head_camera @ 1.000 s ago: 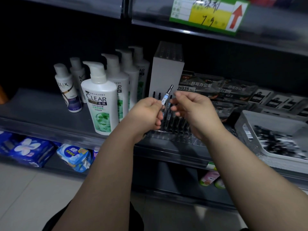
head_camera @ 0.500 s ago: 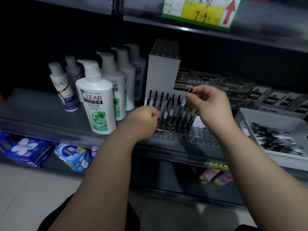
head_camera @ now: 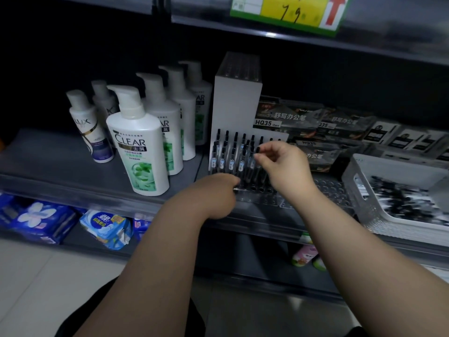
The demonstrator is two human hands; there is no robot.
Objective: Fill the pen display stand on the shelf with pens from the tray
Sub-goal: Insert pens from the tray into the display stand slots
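My right hand [head_camera: 286, 166] pinches the pen [head_camera: 258, 151] by its cap, looks light, stiff; left hand [head_camera: 216, 193] curled, can't tell what's inside

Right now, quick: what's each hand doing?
Left hand: curled, contents hidden, cannot tell.
Right hand: pinching a pen by its top at the display stand.

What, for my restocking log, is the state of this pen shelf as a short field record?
Stand: clear plastic pen display stand, back rows hold upright pens, front holes empty
Right hand: right hand pinches the cap of a black-capped pen among the standing pens
Left hand: left hand curled at the stand's front; contents hidden
Supply: pale grey plastic tray on the right, loose black pens inside
Neighbours: white pump shampoo bottles on the left
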